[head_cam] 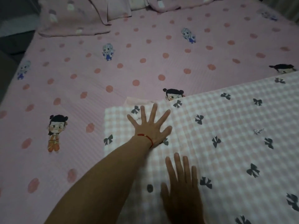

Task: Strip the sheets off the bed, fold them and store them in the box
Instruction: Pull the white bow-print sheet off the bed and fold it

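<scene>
Your left hand (152,126) and right hand (181,183) press flat, fingers released, on the folded gingham sheet (226,143) on the bed (113,65) — its long axis runs away rightward. Left is nearer the sheet's far-left corner — likely your next fold edge.

The checked sheet (218,143) covers the near right part of the bed. Left of the checked sheet and beyond it, the pink dotted sheet (97,70) lies flat and bare. Far beyond it, pillows (72,18) block the top edge.
</scene>
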Available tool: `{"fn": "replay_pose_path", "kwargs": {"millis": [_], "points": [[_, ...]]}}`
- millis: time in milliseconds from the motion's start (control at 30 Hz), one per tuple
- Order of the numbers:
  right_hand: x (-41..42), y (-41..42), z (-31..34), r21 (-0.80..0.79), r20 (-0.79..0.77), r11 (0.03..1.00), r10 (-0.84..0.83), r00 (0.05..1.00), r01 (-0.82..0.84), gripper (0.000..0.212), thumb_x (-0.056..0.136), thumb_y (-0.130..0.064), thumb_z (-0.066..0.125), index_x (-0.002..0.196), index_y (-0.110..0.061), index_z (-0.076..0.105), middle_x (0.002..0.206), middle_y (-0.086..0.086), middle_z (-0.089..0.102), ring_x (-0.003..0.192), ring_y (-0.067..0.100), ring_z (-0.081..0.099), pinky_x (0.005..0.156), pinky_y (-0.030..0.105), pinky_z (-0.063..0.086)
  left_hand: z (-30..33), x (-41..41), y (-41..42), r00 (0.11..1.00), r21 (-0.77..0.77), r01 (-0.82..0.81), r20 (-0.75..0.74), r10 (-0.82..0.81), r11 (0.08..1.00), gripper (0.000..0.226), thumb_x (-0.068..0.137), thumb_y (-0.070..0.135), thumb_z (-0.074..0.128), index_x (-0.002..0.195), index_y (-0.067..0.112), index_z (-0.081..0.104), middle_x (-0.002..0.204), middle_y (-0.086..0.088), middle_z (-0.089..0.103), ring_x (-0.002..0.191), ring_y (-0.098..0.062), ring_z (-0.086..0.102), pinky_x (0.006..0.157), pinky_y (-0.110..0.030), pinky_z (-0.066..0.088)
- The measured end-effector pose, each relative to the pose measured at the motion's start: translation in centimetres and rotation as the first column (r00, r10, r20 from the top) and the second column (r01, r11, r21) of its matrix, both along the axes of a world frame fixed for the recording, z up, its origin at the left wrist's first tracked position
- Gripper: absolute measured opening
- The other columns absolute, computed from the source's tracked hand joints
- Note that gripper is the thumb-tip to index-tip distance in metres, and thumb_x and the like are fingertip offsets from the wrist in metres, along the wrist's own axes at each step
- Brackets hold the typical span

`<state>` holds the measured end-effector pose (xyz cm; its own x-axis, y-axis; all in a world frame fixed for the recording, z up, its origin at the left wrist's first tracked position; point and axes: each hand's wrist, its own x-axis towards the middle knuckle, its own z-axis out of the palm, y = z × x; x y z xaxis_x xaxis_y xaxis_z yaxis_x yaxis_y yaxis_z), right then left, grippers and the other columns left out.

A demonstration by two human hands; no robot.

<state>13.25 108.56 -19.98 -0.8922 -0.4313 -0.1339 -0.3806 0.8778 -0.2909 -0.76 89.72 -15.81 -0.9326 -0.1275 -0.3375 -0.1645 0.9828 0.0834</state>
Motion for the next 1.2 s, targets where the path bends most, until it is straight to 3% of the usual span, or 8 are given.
{"fn": "replay_pose_path", "kwargs": {"millis": [100,267,500,767,900,1000,1100,1200], "points": [[-1.0,-0.2,-1.4,0.000,-0.026,1.000,0.005,1.000,-0.005,0.084,0.083,-0.058,0.052,0.158,-0.025,0.032,0.168,0.008,0.022,0.154,0.037,0.019,0.117,0.065,0.023,-2.5,-0.5,-0.4,0.999,0.005,-0.004,-0.040,0.004,1.000,0.066,0.088,0.082,0.002,0.142,0.060,-0.029,0.158,0.009,-0.041,0.144,-0.039,-0.038,0.098,-0.083,-0.015],[-0.8,0.0,-1.7,0.001,-0.046,1.000,0.005,0.999,-0.005,0.082,0.083,-0.056,0.053,0.156,-0.021,0.037,0.168,0.009,0.021,0.154,0.038,0.018,0.116,0.067,0.024,-2.4,-1.0,-0.4,1.000,0.034,-0.005,-0.013,0.005,0.999,0.068,0.088,0.082,0.006,0.142,0.061,-0.030,0.157,0.008,-0.043,0.143,-0.038,-0.039,0.097,-0.083,-0.016],[-0.6,0.1,-0.8,-0.031,-0.031,0.999,0.016,0.999,-0.017,0.079,0.092,-0.049,0.046,0.162,-0.021,0.020,0.170,0.009,0.007,0.157,0.035,0.004,0.121,0.063,0.016,-2.6,-1.1,-0.4,1.000,0.022,0.000,-0.029,0.000,1.000,0.069,0.087,0.084,0.004,0.143,0.059,-0.028,0.159,0.007,-0.039,0.145,-0.040,-0.034,0.097,-0.083,-0.015],[-0.6,0.0,-1.7,-0.064,-0.067,0.998,0.014,0.998,-0.018,0.076,0.096,-0.049,0.036,0.162,-0.018,0.017,0.170,0.010,0.004,0.157,0.033,0.000,0.122,0.063,0.013,-0.7,0.3,-0.4,1.000,0.016,0.020,-0.022,-0.020,1.000,0.067,0.092,0.077,0.002,0.149,0.053,-0.024,0.161,0.000,-0.035,0.145,-0.044,-0.032,0.103,-0.080,-0.015],[-0.8,-0.1,-1.6,-0.043,-0.082,0.999,0.020,0.996,-0.024,0.076,0.097,-0.047,0.039,0.163,-0.020,0.012,0.171,0.008,0.001,0.157,0.031,-0.002,0.122,0.061,0.011,-0.6,5.8,-0.1,0.989,-0.022,0.088,-0.116,-0.090,0.996,0.067,0.099,0.068,0.003,0.157,0.040,-0.015,0.167,-0.005,-0.021,0.151,-0.041,-0.019,0.111,-0.074,-0.005],[-0.4,0.4,-1.3,-0.035,-0.099,0.999,0.037,0.994,-0.041,0.076,0.097,-0.049,0.037,0.163,-0.022,0.010,0.171,0.007,0.001,0.157,0.029,-0.003,0.122,0.060,0.010,-1.3,13.4,2.6,0.974,-0.114,-0.016,-0.226,-0.010,0.993,0.065,0.103,0.060,0.010,0.160,0.033,-0.005,0.169,-0.008,-0.009,0.152,-0.045,-0.011,0.111,-0.075,0.001],[-0.2,0.7,-1.3,-0.027,-0.098,0.998,0.056,0.994,-0.059,0.075,0.100,-0.054,0.030,0.163,-0.022,0.007,0.171,0.008,-0.001,0.157,0.029,-0.004,0.122,0.060,0.010,-1.8,18.8,6.1,0.969,-0.196,-0.152,-0.225,0.107,0.969,0.060,0.105,0.053,0.014,0.161,0.034,-0.001,0.169,-0.008,-0.008,0.151,-0.047,-0.012,0.108,-0.079,0.001],[-0.4,1.2,-0.9,-0.067,-0.061,0.991,0.110,0.992,-0.114,0.078,0.098,-0.054,0.031,0.163,-0.023,-0.001,0.170,0.007,-0.008,0.157,0.031,-0.009,0.121,0.062,0.007,-1.7,22.1,8.1,0.957,-0.184,-0.227,-0.223,0.185,0.956,0.057,0.106,0.052,0.016,0.160,0.038,0.002,0.169,-0.004,-0.004,0.152,-0.045,-0.008,0.106,-0.080,0.003]]}}
